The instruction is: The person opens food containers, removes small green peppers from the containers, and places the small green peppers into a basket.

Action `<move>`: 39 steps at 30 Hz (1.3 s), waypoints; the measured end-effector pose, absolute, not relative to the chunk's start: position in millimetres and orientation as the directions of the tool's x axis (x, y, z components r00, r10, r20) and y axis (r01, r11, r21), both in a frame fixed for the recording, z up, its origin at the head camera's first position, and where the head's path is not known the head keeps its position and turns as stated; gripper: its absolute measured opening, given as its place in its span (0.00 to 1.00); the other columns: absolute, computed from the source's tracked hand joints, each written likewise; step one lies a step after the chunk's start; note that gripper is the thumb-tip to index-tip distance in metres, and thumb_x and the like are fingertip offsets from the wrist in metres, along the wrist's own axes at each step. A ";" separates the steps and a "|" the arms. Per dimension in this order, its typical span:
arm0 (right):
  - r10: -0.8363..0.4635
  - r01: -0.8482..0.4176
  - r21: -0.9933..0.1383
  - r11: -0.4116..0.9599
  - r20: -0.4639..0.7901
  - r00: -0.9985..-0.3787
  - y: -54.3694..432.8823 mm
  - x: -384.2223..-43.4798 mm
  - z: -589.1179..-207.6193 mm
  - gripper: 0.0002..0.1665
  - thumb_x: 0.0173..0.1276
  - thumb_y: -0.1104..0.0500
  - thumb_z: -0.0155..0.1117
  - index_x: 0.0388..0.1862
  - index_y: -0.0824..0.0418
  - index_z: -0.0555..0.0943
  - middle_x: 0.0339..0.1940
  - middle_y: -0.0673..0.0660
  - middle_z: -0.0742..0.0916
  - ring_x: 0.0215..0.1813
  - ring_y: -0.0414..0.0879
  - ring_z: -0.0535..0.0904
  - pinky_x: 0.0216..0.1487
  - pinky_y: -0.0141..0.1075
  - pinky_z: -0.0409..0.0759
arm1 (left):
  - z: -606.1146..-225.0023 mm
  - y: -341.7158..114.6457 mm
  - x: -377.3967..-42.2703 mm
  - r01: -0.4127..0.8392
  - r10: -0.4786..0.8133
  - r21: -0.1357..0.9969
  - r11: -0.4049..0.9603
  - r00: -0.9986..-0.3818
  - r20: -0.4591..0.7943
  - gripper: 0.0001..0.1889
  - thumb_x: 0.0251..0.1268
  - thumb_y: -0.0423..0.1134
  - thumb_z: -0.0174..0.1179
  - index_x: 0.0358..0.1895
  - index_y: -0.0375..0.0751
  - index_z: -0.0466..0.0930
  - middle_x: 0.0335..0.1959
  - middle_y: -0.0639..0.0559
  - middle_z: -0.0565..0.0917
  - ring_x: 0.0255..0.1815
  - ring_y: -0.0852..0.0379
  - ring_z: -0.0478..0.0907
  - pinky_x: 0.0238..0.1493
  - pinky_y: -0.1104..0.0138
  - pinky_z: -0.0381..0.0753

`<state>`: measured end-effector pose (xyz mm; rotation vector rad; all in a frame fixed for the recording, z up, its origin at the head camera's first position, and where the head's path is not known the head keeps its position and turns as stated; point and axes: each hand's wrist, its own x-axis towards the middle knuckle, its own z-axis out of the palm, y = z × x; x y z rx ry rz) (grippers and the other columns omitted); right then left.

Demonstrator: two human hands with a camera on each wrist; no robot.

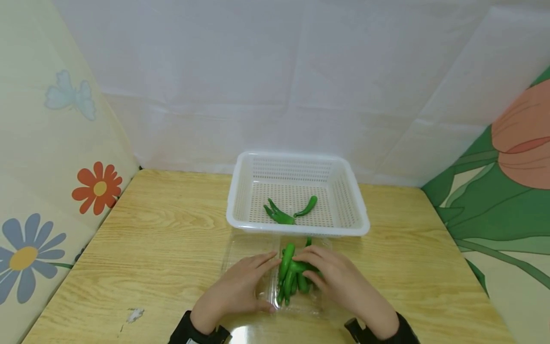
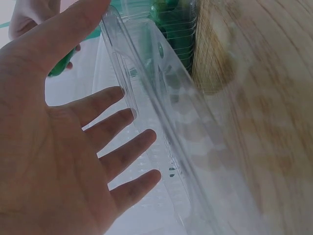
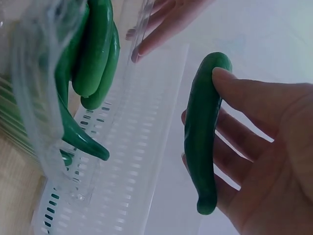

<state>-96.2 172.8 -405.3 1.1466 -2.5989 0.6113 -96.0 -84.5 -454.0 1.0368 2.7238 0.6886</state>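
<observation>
A clear plastic clamshell box (image 1: pixel 315 306) lies open on the table, several green peppers (image 1: pixel 287 282) heaped in its right half. My right hand (image 1: pixel 339 274) is over the heap; in the right wrist view it pinches a green pepper (image 3: pixel 199 137) between thumb and fingers. My left hand (image 1: pixel 238 282) is at the box's left half (image 1: pixel 236 251), touching it near the middle fold. The left wrist view shows its fingers (image 2: pixel 129 154) spread and fairly straight along the clear plastic rim (image 2: pixel 146 88).
Just behind the box stands a white perforated basket (image 1: pixel 296 229) with a few green peppers (image 1: pixel 307 206) on its bottom. White cloth (image 1: pixel 275 95) hangs behind the wooden table (image 1: pixel 172 229). A pale worn mark (image 1: pixel 135 314) shows on the tabletop at front left.
</observation>
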 end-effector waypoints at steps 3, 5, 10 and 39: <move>-0.652 -0.765 -0.263 0.588 0.406 -0.641 172.8 -100.0 -404.2 0.26 0.54 0.66 0.76 0.53 0.58 0.82 0.52 0.52 0.85 0.52 0.48 0.82 0.53 0.44 0.83 | -454.3 -84.8 -96.0 0.595 0.660 0.467 0.654 -0.750 0.030 0.54 0.46 0.62 0.74 0.77 0.48 0.60 0.76 0.50 0.62 0.73 0.47 0.63 0.72 0.50 0.64; -0.654 -0.773 -0.258 0.579 0.420 -0.630 172.4 -102.3 -403.1 0.26 0.53 0.66 0.76 0.53 0.58 0.83 0.51 0.52 0.86 0.52 0.48 0.82 0.54 0.45 0.83 | -455.1 -85.0 -96.0 0.596 0.660 0.469 0.652 -0.750 0.034 0.54 0.46 0.62 0.74 0.77 0.48 0.60 0.76 0.50 0.62 0.73 0.47 0.63 0.72 0.50 0.64; -0.650 -0.788 -0.234 0.570 0.457 -0.607 172.4 -107.9 -400.5 0.26 0.51 0.68 0.76 0.52 0.59 0.83 0.49 0.53 0.86 0.51 0.48 0.82 0.53 0.44 0.83 | -457.8 -85.0 -96.0 0.601 0.662 0.471 0.646 -0.748 0.047 0.53 0.46 0.62 0.74 0.76 0.48 0.61 0.76 0.51 0.62 0.72 0.48 0.64 0.72 0.51 0.64; -0.592 -0.797 -0.220 0.562 0.567 -0.573 182.9 -134.8 -399.1 0.28 0.51 0.68 0.75 0.53 0.59 0.83 0.49 0.53 0.87 0.50 0.50 0.83 0.52 0.48 0.82 | -457.3 -83.9 -96.6 0.603 0.659 0.460 0.652 -0.751 0.050 0.53 0.45 0.62 0.74 0.76 0.48 0.61 0.76 0.50 0.62 0.72 0.47 0.64 0.72 0.51 0.64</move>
